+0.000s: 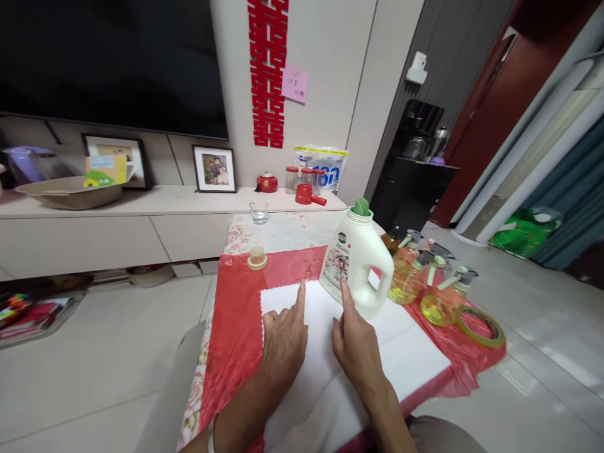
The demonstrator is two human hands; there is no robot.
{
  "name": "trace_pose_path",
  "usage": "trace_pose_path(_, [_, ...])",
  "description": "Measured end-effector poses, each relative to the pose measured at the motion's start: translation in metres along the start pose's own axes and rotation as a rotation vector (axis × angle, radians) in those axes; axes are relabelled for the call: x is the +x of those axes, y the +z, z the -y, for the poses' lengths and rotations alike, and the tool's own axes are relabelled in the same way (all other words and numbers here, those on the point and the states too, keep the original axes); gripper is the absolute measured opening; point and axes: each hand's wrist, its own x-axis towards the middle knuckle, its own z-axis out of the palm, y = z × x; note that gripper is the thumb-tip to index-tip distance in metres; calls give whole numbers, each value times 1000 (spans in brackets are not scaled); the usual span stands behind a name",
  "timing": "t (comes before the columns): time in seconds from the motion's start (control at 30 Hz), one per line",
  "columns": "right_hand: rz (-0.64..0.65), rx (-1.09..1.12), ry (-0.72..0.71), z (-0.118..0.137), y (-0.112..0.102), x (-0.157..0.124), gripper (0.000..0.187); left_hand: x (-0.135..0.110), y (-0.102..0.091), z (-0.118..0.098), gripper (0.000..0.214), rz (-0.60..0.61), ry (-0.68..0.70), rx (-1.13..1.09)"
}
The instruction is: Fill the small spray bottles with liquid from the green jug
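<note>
My left hand (285,333) hovers over a white cloth (410,362), index finger stretched forward and the other fingers curled. Beside it, my right hand (358,343) has its index finger straight too, its tip in front of the lower label of a cream plastic jug (365,258). Whether that fingertip touches the jug, I cannot tell. Neither hand holds anything visible. The jug stands upright at the cloth's far edge, its neck uncapped with a green piece (361,206) in the opening. A beige cap (257,258) sits to the left on the red plastic sheet (236,314).
Several pump bottles (438,305) with yellow liquid stand right of the jug, near a roll of tape (480,327). A small glass (258,212) is at the table's back. Behind, a white cabinet (165,204) carries jars (306,178), a red scoop-like item (309,196) and framed photos (214,168).
</note>
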Motion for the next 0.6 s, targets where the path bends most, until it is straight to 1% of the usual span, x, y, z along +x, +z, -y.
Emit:
trace_pose_path(0.03, [-31, 79, 14, -3, -6, 1, 67, 1, -2, 0, 72, 21, 3, -25])
trace_pose_path(0.1, [-138, 194, 58, -14, -22, 3, 55, 3, -4, 1, 65, 59, 11, -62])
trace_pose_path(0.13, [-203, 217, 95, -22, -31, 3, 51, 4, -5, 1, 60, 76, 16, -74])
trace_pose_path(0.2, [-337, 204, 199, -46, -51, 1, 48, 5, -8, -1, 51, 96, 27, -108])
trace_pose_path(0.27, [-492, 175, 335, -76, -69, -4, 52, 7, -10, -4, 46, 106, 41, -172])
trace_pose_path(0.33, [-642, 169, 469, -107, -82, -11, 63, 11, -13, -8, 44, 118, 57, -257])
trace_pose_path(0.4, [-700, 199, 564, -133, -89, -17, 71, 21, -17, -10, 44, 137, 70, -358])
trace_pose_path(0.43, [-705, 222, 599, -143, -90, -19, 74, 29, -18, -10, 45, 139, 72, -416])
trace_pose_path(0.5, [-646, 288, 634, -151, -86, -21, 78, 50, -18, -9, 51, 134, 56, -542])
trace_pose_path(0.53, [-588, 327, 635, -151, -82, -21, 79, 63, -17, -8, 58, 115, 43, -609])
trace_pose_path(0.6, [-435, 409, 608, -144, -72, -18, 79, 91, -14, -6, 78, 131, -27, -721])
